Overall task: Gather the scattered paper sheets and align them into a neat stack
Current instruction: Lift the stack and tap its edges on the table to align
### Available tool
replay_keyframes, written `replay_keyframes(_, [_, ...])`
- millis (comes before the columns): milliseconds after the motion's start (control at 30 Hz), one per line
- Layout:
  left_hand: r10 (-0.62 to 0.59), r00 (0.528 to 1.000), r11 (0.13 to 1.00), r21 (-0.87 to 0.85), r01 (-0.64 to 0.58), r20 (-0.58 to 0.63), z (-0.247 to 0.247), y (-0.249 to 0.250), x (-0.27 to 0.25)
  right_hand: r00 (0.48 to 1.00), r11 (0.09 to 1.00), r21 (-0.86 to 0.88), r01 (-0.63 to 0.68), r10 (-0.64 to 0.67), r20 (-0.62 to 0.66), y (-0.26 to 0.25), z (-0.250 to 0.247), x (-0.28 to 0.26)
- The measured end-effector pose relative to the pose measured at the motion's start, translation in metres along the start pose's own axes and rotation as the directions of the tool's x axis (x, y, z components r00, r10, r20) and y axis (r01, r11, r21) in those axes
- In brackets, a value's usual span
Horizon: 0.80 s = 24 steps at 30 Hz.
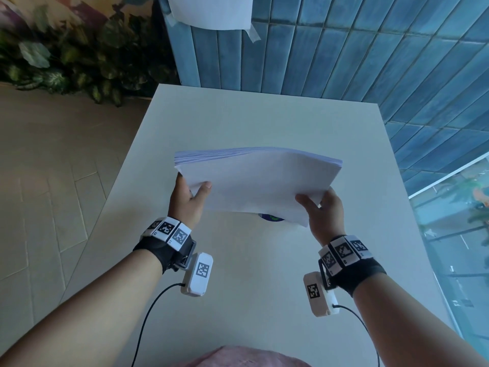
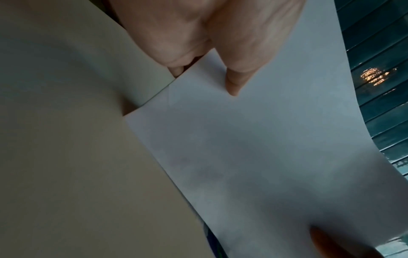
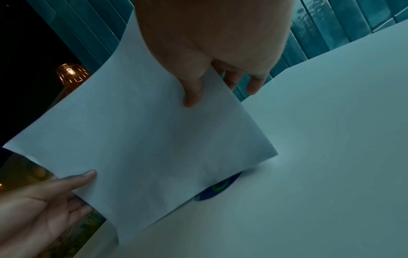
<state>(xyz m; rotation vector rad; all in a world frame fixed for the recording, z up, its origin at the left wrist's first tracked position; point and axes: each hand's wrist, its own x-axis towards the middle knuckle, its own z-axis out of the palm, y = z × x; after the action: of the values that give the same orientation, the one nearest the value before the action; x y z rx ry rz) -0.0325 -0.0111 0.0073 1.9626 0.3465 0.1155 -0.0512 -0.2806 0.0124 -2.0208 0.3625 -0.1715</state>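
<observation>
A stack of white paper sheets (image 1: 259, 178) is held tilted above the white table (image 1: 238, 123), its far edge fanned slightly. My left hand (image 1: 189, 198) pinches the stack's left near edge, thumb on top and fingers underneath. My right hand (image 1: 321, 207) pinches the right near edge the same way. In the left wrist view the thumb lies on the paper stack (image 2: 253, 148). In the right wrist view my right hand (image 3: 205, 83) holds the paper stack (image 3: 143, 148) near one corner, and my left hand (image 3: 55, 195) grips the opposite side.
A round blue and green sticker (image 1: 271, 218) shows on the table under the stack's near edge. A blue tiled wall (image 1: 344, 62) stands behind the table, with a white sheet (image 1: 211, 11) taped to it. Leafy plants (image 1: 66, 67) stand at the back left.
</observation>
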Motion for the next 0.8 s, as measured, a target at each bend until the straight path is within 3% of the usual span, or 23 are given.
replay_keyframes(200, [0.027, 1.000, 1.000, -0.015, -0.027, 0.005, -0.011, 0.002, 0.004, 0.983, 0.970, -0.182, 0.159, -0.139, 0.117, -0.049, -0.026, 0.011])
replay_keyframes(400, [-0.132, 0.991, 0.987, -0.101, 0.128, -0.033, -0.020, 0.015, 0.000, 0.913, 0.810, -0.432, 0.396, -0.297, 0.280, -0.127, -0.061, 0.027])
replay_keyframes(500, [0.075, 0.995, 0.997, 0.017, -0.074, -0.063, -0.027, 0.047, -0.005, 0.877, 0.703, -0.527, 0.478, -0.343, 0.337, -0.154, -0.067, 0.024])
replay_keyframes(567, [0.273, 0.961, 0.959, 0.094, -0.268, -0.041, -0.029, 0.076, -0.009, 0.851, 0.636, -0.566, 0.524, -0.377, 0.365, -0.167, -0.069, 0.022])
replay_keyframes(633, [0.396, 0.915, 0.912, 0.084, -0.402, 0.077, -0.026, 0.107, -0.011, 0.828, 0.572, -0.600, 0.560, -0.389, 0.403, -0.178, -0.066, 0.018])
replay_keyframes(733, [0.441, 0.857, 0.888, 0.006, -0.459, 0.267, -0.019, 0.136, -0.016, 0.806, 0.493, -0.638, 0.592, -0.374, 0.458, -0.193, -0.063, 0.010])
replay_keyframes(800, [0.424, 0.862, 0.905, -0.095, -0.414, 0.278, -0.013, 0.142, -0.022, 0.801, 0.461, -0.656, 0.598, -0.360, 0.478, -0.197, -0.064, 0.005])
